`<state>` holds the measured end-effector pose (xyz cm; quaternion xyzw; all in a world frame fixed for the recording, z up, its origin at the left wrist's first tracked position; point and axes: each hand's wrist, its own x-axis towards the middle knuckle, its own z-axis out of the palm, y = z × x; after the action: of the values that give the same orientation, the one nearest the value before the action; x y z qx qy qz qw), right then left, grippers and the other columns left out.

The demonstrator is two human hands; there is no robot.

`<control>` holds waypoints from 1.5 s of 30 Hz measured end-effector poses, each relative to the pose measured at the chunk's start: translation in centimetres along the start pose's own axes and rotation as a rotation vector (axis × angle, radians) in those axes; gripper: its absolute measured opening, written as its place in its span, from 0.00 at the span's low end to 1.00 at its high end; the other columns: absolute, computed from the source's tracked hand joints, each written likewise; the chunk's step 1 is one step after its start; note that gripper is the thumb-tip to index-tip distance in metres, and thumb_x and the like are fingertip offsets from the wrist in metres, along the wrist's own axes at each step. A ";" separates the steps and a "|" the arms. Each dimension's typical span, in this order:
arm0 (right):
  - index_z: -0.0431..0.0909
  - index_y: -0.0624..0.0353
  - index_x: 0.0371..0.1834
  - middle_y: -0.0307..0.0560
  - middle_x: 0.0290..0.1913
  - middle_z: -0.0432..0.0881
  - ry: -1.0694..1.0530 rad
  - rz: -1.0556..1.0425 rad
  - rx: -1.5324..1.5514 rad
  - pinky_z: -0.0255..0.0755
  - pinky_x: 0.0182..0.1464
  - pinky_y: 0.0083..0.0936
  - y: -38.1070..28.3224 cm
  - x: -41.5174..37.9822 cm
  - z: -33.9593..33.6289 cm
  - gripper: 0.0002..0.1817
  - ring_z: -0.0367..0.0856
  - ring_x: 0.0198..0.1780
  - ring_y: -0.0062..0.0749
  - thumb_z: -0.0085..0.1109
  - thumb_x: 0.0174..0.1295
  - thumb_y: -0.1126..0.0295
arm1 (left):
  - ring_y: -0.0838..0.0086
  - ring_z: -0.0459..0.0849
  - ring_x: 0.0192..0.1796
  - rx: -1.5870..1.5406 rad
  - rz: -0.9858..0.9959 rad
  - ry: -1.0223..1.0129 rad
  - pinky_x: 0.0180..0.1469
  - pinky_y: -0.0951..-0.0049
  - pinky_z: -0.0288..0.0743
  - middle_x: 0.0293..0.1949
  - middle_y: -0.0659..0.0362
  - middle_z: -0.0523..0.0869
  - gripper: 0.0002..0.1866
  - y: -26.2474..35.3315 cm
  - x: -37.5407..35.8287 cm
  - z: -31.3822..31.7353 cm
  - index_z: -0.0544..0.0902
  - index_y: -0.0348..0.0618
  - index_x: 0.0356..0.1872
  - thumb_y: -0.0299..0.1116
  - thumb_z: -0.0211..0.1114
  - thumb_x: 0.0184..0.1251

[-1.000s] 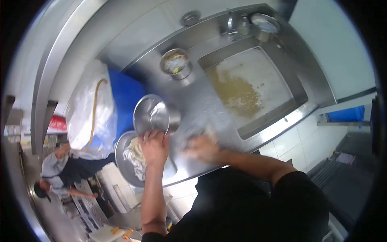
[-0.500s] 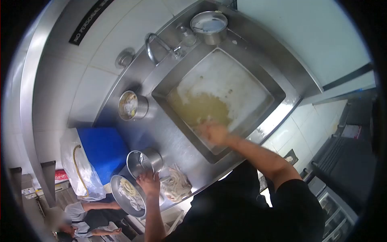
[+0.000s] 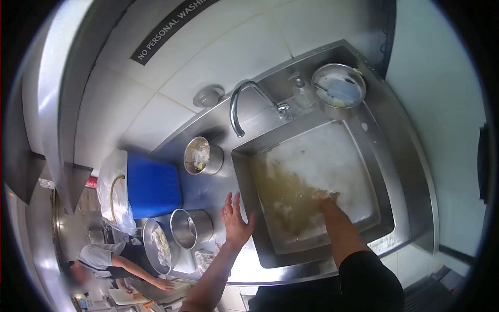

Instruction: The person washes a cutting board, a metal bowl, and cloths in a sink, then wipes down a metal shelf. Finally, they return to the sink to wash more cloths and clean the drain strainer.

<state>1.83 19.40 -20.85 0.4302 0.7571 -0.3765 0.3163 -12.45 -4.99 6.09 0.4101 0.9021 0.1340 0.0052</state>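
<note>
My left hand (image 3: 236, 222) is held over the steel counter with its fingers spread and nothing in it, close to the sink's left rim (image 3: 248, 208). Cloudy, foamy water (image 3: 312, 156) with a brownish patch fills the sink. Into that water reaches my right hand (image 3: 326, 199); its fingers are under the surface, so what they hold, if anything, is hidden. Left of my left hand stands a steel pot (image 3: 200, 229). A crumpled cloth (image 3: 204, 258) lies by my left forearm, partly covered by it.
A curved faucet (image 3: 240, 106), a soap bottle (image 3: 302, 93) and a pot with whitish contents (image 3: 339, 88) line the back. A smaller pot (image 3: 210, 158), a blue container (image 3: 153, 184) and a bowl with cloths (image 3: 158, 247) stand left. Another person (image 3: 119, 260) works beyond.
My left hand has left the steel pot and moved right, toward the sink, fingers spread. My right hand has gone deeper into the water, farther from the sink's near-left corner. The view has shifted.
</note>
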 end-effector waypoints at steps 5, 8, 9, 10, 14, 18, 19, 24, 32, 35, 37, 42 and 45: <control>0.82 0.58 0.56 0.54 0.63 0.81 -0.023 0.008 -0.056 0.74 0.64 0.45 0.1 0.8 0.6 0.21 0.79 0.64 0.48 0.58 0.66 0.58 | 0.43 0.63 0.75 -0.115 -0.019 0.083 0.74 0.45 0.55 0.74 0.39 0.62 0.44 1.0 4.7 0.4 0.61 0.46 0.77 0.37 0.72 0.61; 0.82 0.58 0.56 0.54 0.63 0.81 -0.024 0.022 -0.078 0.74 0.64 0.44 0.2 1.1 0.6 0.21 0.79 0.64 0.48 0.58 0.66 0.58 | 0.43 0.65 0.73 -0.116 0.002 0.192 0.73 0.45 0.58 0.73 0.40 0.65 0.42 0.8 7.5 -1.2 0.62 0.46 0.77 0.35 0.72 0.61; 0.83 0.58 0.56 0.53 0.63 0.81 -0.022 0.027 -0.083 0.74 0.64 0.44 0.3 1.1 0.8 0.21 0.79 0.63 0.48 0.58 0.66 0.58 | 0.44 0.66 0.73 -0.104 0.021 0.237 0.72 0.46 0.59 0.73 0.40 0.65 0.42 0.2 9.0 -2.0 0.63 0.46 0.76 0.34 0.72 0.60; 0.83 0.58 0.56 0.53 0.62 0.81 -0.021 0.032 -0.086 0.74 0.63 0.44 0.5 1.2 0.9 0.21 0.79 0.63 0.48 0.58 0.66 0.58 | 0.44 0.67 0.73 -0.094 0.041 0.277 0.72 0.46 0.60 0.73 0.41 0.66 0.42 -0.3 10.7 -2.9 0.64 0.46 0.76 0.33 0.71 0.60; 0.83 0.58 0.55 0.53 0.62 0.81 -0.016 0.030 -0.108 0.74 0.63 0.44 0.4 2.2 1.3 0.20 0.79 0.62 0.47 0.58 0.66 0.58 | 0.44 0.68 0.71 0.116 0.195 0.341 0.72 0.49 0.63 0.72 0.42 0.68 0.40 0.0 19.0 -7.5 0.65 0.46 0.75 0.29 0.70 0.60; 0.83 0.58 0.55 0.52 0.61 0.82 -0.016 0.035 -0.112 0.75 0.62 0.43 0.8 2.4 1.0 0.20 0.80 0.61 0.47 0.58 0.67 0.57 | 0.52 0.70 0.71 0.385 0.408 0.376 0.71 0.49 0.65 0.74 0.50 0.66 0.35 -1.2 27.3 -9.0 0.68 0.54 0.73 0.25 0.64 0.62; 0.83 0.58 0.55 0.52 0.61 0.82 -0.017 0.039 -0.113 0.75 0.62 0.43 1.0 2.4 1.1 0.20 0.80 0.61 0.47 0.58 0.67 0.57 | 0.54 0.71 0.71 0.486 0.440 0.375 0.71 0.50 0.65 0.74 0.51 0.67 0.35 -1.9 28.9 -9.0 0.68 0.55 0.73 0.26 0.62 0.63; 0.83 0.58 0.54 0.52 0.60 0.82 -0.022 0.045 -0.118 0.75 0.61 0.43 1.6 2.3 1.2 0.20 0.80 0.60 0.46 0.58 0.67 0.57 | 0.61 0.70 0.73 0.630 0.445 0.382 0.71 0.53 0.65 0.74 0.58 0.67 0.33 -2.7 33.0 -8.7 0.67 0.60 0.74 0.27 0.59 0.67; 0.84 0.58 0.54 0.51 0.59 0.83 -0.041 0.048 -0.129 0.76 0.59 0.42 1.8 2.5 2.0 0.19 0.81 0.58 0.45 0.58 0.68 0.57 | 0.65 0.65 0.76 0.896 0.673 0.396 0.76 0.55 0.59 0.76 0.64 0.64 0.38 -3.7 34.3 -9.8 0.68 0.68 0.73 0.27 0.65 0.60; 0.84 0.58 0.53 0.50 0.58 0.83 -0.052 0.043 -0.142 0.76 0.58 0.42 1.2 2.6 2.5 0.19 0.81 0.57 0.45 0.58 0.68 0.57 | 0.68 0.62 0.78 1.007 0.754 0.281 0.79 0.55 0.55 0.77 0.66 0.64 0.36 -4.1 34.3 -11.2 0.68 0.68 0.73 0.28 0.63 0.62; 0.84 0.58 0.53 0.50 0.58 0.83 -0.048 0.037 -0.153 0.76 0.58 0.42 0.6 3.3 2.7 0.19 0.82 0.57 0.45 0.58 0.68 0.57 | 0.69 0.61 0.79 0.926 0.804 0.270 0.80 0.55 0.54 0.77 0.67 0.65 0.34 -4.8 35.0 -11.5 0.70 0.67 0.72 0.29 0.61 0.63; 0.84 0.57 0.53 0.49 0.57 0.84 -0.047 0.041 -0.202 0.77 0.57 0.41 -0.2 4.2 2.6 0.18 0.82 0.56 0.44 0.58 0.68 0.57 | 0.65 0.70 0.73 0.872 0.861 0.346 0.76 0.53 0.60 0.70 0.64 0.72 0.27 -4.7 36.1 -13.5 0.77 0.62 0.65 0.29 0.63 0.64; 0.85 0.57 0.52 0.49 0.57 0.84 -0.037 0.046 -0.216 0.77 0.56 0.41 -0.3 4.9 2.0 0.18 0.82 0.55 0.44 0.58 0.69 0.57 | 0.64 0.74 0.68 0.732 0.681 0.484 0.72 0.54 0.63 0.65 0.62 0.76 0.24 -4.2 34.9 -15.2 0.80 0.58 0.62 0.32 0.68 0.63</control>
<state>-0.20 19.60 -25.70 0.4037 0.7771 -0.2935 0.3833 -40.49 14.63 23.25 0.6113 0.6816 -0.1035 -0.3887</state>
